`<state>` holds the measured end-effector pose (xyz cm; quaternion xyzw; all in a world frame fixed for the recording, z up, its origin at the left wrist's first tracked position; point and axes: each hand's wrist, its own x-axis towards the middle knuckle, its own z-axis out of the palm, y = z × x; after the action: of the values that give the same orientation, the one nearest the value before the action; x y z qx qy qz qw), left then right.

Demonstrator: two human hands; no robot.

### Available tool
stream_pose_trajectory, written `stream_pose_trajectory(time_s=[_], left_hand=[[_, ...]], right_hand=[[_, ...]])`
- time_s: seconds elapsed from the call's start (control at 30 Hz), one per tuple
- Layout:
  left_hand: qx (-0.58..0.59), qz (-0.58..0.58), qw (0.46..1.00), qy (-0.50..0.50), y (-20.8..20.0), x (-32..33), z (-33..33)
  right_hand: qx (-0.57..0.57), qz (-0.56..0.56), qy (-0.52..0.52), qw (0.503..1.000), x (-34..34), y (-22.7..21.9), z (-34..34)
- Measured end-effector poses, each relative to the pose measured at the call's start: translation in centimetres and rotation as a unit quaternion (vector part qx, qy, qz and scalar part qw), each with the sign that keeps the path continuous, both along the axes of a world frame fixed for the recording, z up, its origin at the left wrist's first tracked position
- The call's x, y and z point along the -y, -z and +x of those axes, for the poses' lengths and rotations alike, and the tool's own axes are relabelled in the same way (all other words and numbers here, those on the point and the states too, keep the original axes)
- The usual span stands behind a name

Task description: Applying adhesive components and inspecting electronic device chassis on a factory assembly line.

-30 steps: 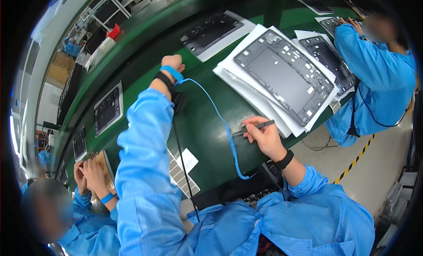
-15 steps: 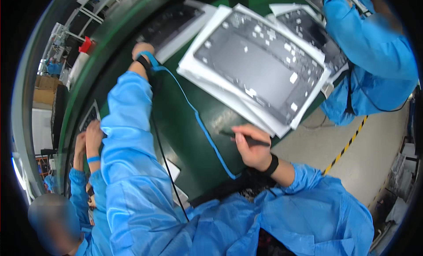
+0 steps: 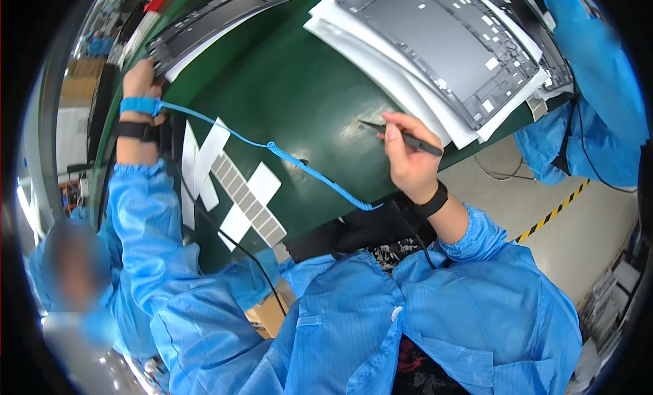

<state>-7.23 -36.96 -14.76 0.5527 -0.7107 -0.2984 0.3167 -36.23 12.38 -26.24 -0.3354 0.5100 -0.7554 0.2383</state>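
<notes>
At the upper left, my left hand [image 3: 141,80] is closed at the near corner of a dark, flat panel [image 3: 214,21] that lies on a white sheet. The fingertips are partly hidden at that corner. My right hand [image 3: 411,160] pinches black tweezers [image 3: 423,144], with the thin tip pointing left over the green tabletop [image 3: 306,75]. Beyond this hand lies a stack of similar dark panels with white sheets between; the top panel [image 3: 435,48] carries several small white pieces. A blue coiled cord [image 3: 313,179] runs from my left wristband across the table.
Near the left forearm lie a strip of grey rectangular stickers [image 3: 248,199] and several white strips [image 3: 211,146]. A person's blue sleeve [image 3: 588,61] is beside the stack at right. Another person [image 3: 75,266] is at lower left. A black cable [image 3: 238,245] crosses the left arm.
My left hand and the panel at it have moved left, away from the stack. The view has shifted, and the sticker strip now shows. The right hand still holds the tweezers.
</notes>
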Motion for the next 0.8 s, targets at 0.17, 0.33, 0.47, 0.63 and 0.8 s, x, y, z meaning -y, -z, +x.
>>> stream_pose_trajectory(time_s=[0.17, 0.33, 0.47, 0.63, 0.8], left_hand=[[-0.318, 0.103, 0.923, -0.189, -5.4, -20.9, 2.4], [-0.363, 0.044, 0.921, -0.132, 0.5, -34.4, 1.8], [-0.304, 0.079, 0.934, -0.171, 7.2, -39.2, 0.2], [-0.253, 0.051, 0.956, -0.137, 11.1, -41.5, -1.2], [-0.057, -0.018, 0.991, -0.118, 10.8, -42.3, -0.8]], right_hand=[[0.025, -0.01, -0.031, 0.999, 0.1, 0.0, -0.4], [0.094, -0.13, -0.068, 0.985, -3.1, -4.3, -1.9], [0.105, -0.115, -0.153, 0.976, -3.7, -5.7, -2.7], [0.17, -0.047, -0.234, 0.956, -2.0, -5.2, -4.1], [0.192, 0.056, -0.307, 0.931, 2.7, -6.6, 0.2]])
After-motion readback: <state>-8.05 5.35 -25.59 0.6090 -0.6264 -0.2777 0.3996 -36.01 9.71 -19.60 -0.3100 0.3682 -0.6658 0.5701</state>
